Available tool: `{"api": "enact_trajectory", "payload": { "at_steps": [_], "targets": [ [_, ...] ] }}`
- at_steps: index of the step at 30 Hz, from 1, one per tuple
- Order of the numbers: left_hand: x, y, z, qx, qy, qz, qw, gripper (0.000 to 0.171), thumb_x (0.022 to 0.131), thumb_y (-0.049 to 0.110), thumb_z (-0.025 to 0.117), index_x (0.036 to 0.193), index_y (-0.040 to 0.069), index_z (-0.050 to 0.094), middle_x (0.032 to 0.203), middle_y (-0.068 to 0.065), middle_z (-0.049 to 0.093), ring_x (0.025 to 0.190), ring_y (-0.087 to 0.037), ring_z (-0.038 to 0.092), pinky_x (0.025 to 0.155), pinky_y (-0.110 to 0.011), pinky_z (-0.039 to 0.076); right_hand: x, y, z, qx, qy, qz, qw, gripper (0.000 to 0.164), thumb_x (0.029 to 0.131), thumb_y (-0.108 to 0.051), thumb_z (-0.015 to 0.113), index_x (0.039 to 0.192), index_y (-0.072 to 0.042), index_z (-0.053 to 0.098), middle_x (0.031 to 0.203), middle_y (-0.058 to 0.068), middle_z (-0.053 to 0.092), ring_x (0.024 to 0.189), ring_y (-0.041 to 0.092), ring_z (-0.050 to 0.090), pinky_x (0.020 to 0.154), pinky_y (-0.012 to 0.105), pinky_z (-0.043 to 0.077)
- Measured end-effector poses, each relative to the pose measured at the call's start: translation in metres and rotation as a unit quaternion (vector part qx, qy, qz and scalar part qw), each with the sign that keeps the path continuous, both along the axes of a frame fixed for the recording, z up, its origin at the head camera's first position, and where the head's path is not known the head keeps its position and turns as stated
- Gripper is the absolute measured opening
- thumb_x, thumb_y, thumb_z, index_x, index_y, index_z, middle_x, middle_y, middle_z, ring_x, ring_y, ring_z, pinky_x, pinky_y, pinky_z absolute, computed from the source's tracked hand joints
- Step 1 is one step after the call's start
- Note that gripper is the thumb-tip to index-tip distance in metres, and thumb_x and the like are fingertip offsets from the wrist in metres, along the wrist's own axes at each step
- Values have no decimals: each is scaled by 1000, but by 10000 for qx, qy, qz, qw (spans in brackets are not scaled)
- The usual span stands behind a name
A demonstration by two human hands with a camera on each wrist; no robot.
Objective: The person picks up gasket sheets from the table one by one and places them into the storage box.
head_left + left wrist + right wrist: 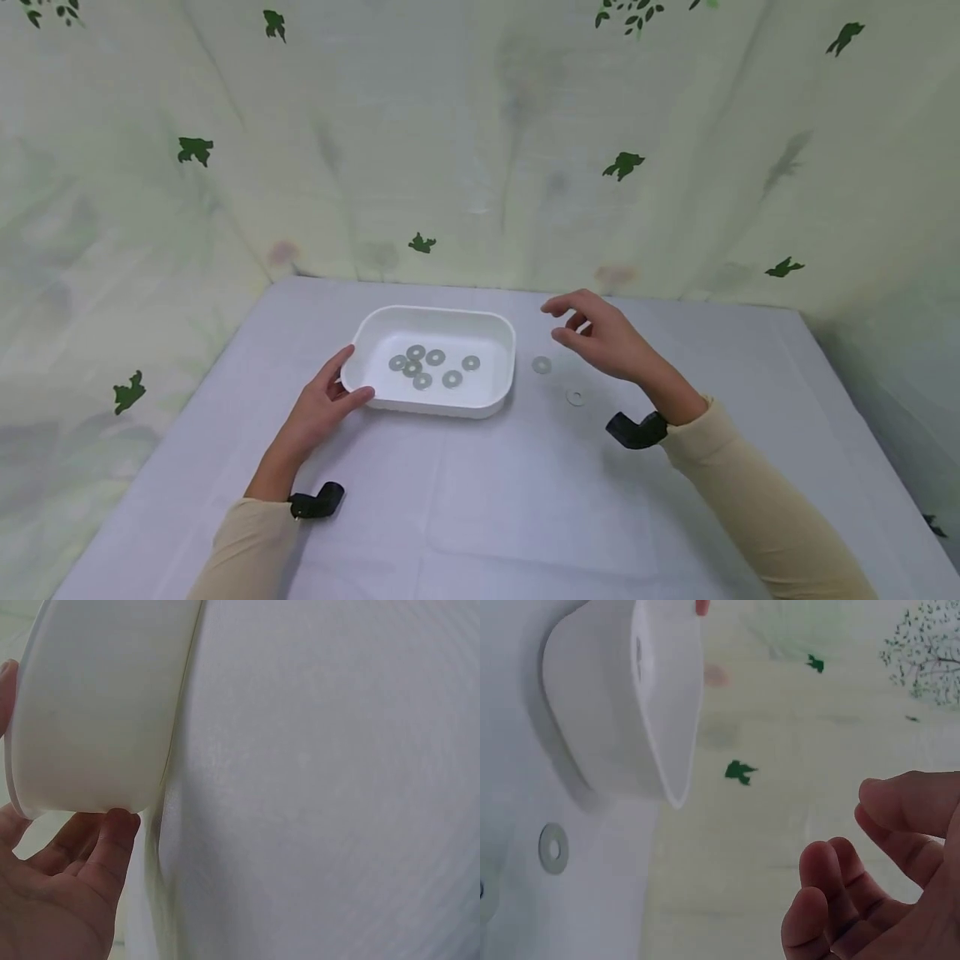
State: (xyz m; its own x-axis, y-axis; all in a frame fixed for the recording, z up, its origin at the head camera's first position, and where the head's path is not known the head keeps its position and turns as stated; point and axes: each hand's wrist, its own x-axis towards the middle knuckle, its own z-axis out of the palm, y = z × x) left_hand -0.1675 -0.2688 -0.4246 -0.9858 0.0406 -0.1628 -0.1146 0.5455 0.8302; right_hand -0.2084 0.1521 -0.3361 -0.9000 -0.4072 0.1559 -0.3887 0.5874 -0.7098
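Note:
A white rectangular tray stands on the cloth, with several flat grey washers lying inside, a few overlapping. My left hand grips its left end, thumb at the front rim; the left wrist view shows fingertips against the outer wall. Right of the tray, my right hand hovers above the table, fingers loosely bent and nothing visible between them. Below it lie two loose washers, one nearer the tray and another closer to me.
A white cloth covers the table. Behind it hangs a pale curtain with green bird and leaf prints, which also runs along both sides. Each wrist wears a black camera mount, the right one close above the cloth.

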Motion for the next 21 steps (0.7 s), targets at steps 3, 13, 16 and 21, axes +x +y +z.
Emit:
{"api": "enact_trajectory", "payload": {
  "at_steps": [3, 13, 16, 21],
  "targets": [
    [0, 0, -2, 78, 17, 4, 10000, 91, 92, 40, 70, 161, 24, 13, 165, -16, 23, 138, -37, 46, 81, -3, 40, -6, 12, -14, 73, -181, -179, 9996, 33, 98, -14, 59, 131, -13, 59, 129, 11, 60, 104, 27, 62, 85, 40, 52],
    [0, 0, -2, 64, 91, 12, 9999, 90, 92, 38, 70, 161, 24, 14, 164, -17, 24, 136, -36, 48, 81, -3, 41, -25, 24, -58, 715, -561, -61, 9958, 30, 96, -13, 61, 126, -9, 63, 123, 17, 64, 101, 27, 60, 86, 40, 50],
    [0, -1, -1, 84, 106, -1, 9999, 90, 92, 39, 70, 161, 24, 14, 164, -16, 24, 134, -36, 49, 81, -4, 41, -28, 18, -67, 1031, -746, 26, 9919, 30, 95, -12, 62, 125, -9, 64, 117, 16, 64, 96, 26, 60, 84, 38, 50],
    [0, -1, -4, 74, 118, 15, 9999, 91, 91, 41, 71, 161, 24, 15, 164, -15, 25, 133, -35, 49, 81, -4, 41, -35, 4, -77, 1630, -1004, 27, 9815, 33, 93, -13, 62, 126, -11, 65, 114, 14, 63, 97, 25, 58, 83, 39, 50]
  ]
}}
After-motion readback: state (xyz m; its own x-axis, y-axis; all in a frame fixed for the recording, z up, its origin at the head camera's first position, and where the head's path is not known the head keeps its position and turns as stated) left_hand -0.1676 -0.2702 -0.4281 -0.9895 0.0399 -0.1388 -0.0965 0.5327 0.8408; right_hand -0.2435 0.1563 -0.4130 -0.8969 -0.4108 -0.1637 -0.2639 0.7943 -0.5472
